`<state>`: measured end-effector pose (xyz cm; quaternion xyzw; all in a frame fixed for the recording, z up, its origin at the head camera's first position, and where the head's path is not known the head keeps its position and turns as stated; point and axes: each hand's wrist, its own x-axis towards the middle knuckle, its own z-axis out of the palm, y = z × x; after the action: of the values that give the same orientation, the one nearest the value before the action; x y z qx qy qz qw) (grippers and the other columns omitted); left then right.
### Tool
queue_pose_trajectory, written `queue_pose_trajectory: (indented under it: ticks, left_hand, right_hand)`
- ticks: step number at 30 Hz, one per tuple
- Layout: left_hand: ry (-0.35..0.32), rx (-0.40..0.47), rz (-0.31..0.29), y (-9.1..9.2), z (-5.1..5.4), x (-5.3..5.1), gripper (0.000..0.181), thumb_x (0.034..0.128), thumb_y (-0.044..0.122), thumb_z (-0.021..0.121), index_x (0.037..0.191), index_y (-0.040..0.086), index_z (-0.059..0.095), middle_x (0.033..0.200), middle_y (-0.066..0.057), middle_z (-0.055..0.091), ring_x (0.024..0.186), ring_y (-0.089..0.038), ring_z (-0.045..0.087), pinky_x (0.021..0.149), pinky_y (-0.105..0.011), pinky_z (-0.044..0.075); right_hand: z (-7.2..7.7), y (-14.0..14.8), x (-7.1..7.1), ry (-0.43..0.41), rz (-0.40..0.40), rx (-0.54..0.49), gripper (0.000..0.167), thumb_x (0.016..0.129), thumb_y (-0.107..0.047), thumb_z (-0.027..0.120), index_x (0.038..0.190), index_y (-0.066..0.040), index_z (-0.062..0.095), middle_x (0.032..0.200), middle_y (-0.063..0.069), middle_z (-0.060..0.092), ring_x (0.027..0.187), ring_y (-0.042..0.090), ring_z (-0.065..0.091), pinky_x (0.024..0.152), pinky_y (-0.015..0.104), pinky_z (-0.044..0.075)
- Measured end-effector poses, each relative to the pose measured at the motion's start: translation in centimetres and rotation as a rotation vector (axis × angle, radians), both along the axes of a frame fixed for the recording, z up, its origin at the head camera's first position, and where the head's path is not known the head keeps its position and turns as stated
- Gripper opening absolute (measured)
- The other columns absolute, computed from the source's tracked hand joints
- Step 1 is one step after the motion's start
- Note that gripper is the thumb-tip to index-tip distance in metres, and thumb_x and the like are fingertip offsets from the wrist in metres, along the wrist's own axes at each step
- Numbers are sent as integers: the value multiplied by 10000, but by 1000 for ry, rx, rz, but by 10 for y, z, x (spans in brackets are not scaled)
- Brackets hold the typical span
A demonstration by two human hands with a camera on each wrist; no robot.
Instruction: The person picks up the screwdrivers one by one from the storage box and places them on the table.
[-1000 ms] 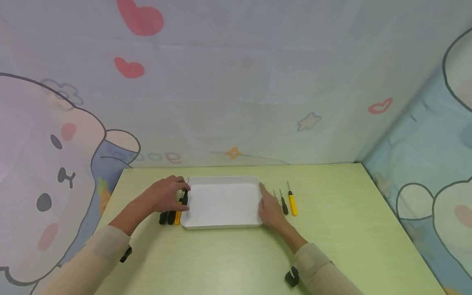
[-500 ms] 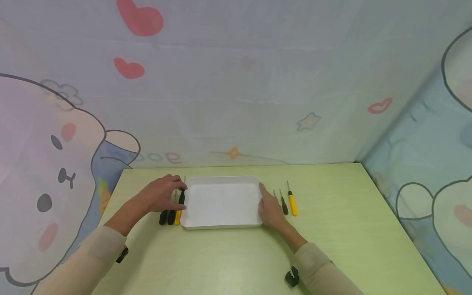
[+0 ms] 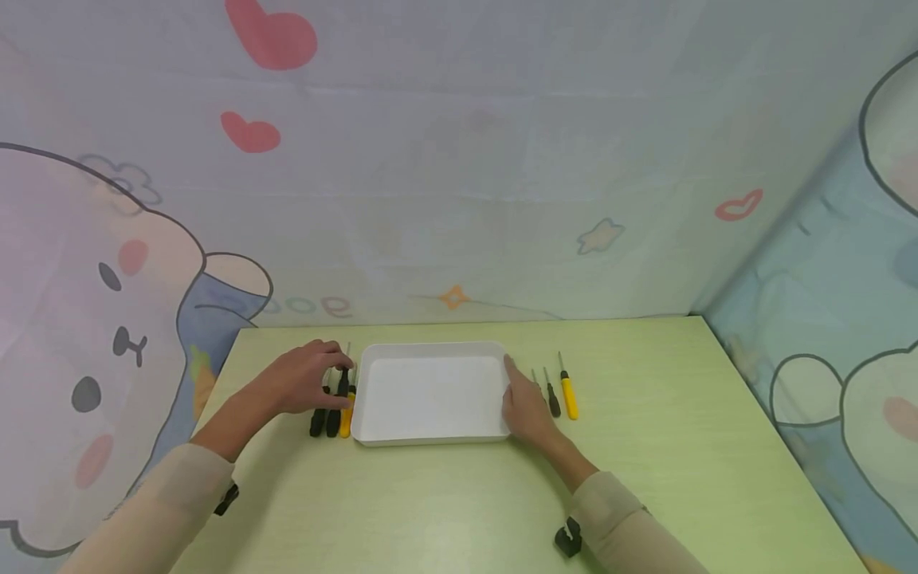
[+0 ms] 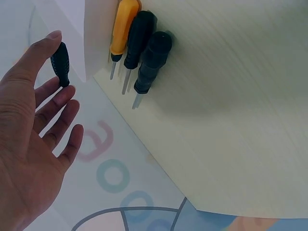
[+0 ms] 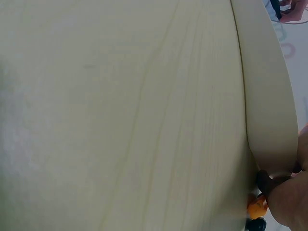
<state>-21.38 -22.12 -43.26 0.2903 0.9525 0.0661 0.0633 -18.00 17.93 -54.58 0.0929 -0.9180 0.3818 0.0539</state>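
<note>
In the head view my left hand (image 3: 311,379) pinches a small screwdriver with a black handle (image 4: 60,65) between thumb and fingertips. The tool hangs above two black-handled screwdrivers (image 3: 334,422) and a yellow-handled screwdriver (image 3: 346,424) lying left of the white tray (image 3: 430,438). The left wrist view shows the ring and little fingers spread away from the pinched handle. My right hand (image 3: 528,410) grips the tray's right side wall; its lower fingers are partly hidden. Nothing lies inside the tray.
Right of the tray lie another yellow-handled screwdriver (image 3: 569,397), a small black screwdriver (image 3: 552,399) and one more partly hidden by my right hand. A printed cloth (image 3: 459,199) hangs behind the pale green table (image 3: 445,510).
My left hand has moved left with the small screwdriver, from the tray's left edge to above the screwdrivers there. My right hand and the tray stay in place.
</note>
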Motion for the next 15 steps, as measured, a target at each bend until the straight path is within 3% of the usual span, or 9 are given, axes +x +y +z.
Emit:
queue_pose_trajectory:
  ticks: [4,15]
  left_hand:
    - [0,0,7,-3,3,2,613,848,477,878,1297,87,733,1238,-95,662,1049,-298,626,878,-520,575]
    - [9,-6,9,-10,4,-2,600,844,484,881,1287,107,735,1262,-113,655,1082,-329,625,903,-543,573]
  right_hand:
    - [0,0,0,1,0,4,556,1064,21,431,1605,101,332,1608,255,438,1327,309,566,1179,532,413]
    - [2,0,0,-2,-6,11,558,1061,15,434,1603,101,336,1606,258,437,1442,367,492,1182,540,405]
